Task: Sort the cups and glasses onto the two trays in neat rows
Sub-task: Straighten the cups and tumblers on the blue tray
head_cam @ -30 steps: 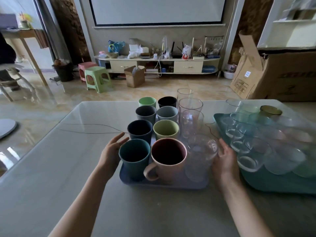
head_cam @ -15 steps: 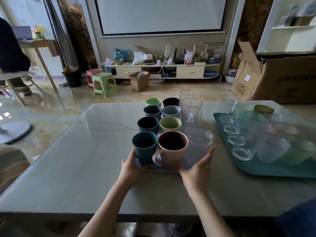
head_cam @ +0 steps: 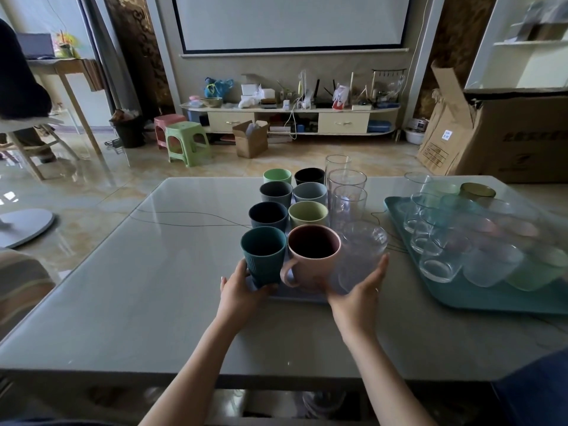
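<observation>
A blue-grey tray in the middle of the table carries two rows of coloured cups and a right-hand row of clear glasses. Nearest me stand a teal ribbed cup, a pink mug and a wide clear glass. My left hand grips the tray's near left corner, below the teal cup. My right hand holds the tray's near right corner, its fingers up against the wide glass. A teal tray on the right holds several clear and tinted glasses in rows.
The grey table has a thin dark wire lying across it left of the cups. Its near edge is close to my body. Beyond the table are stools, a TV bench and cardboard boxes. A seated person is at the far left.
My hands moved from the tray's sides to its near corners and took hold. The view has pulled back from the table since a second ago.
</observation>
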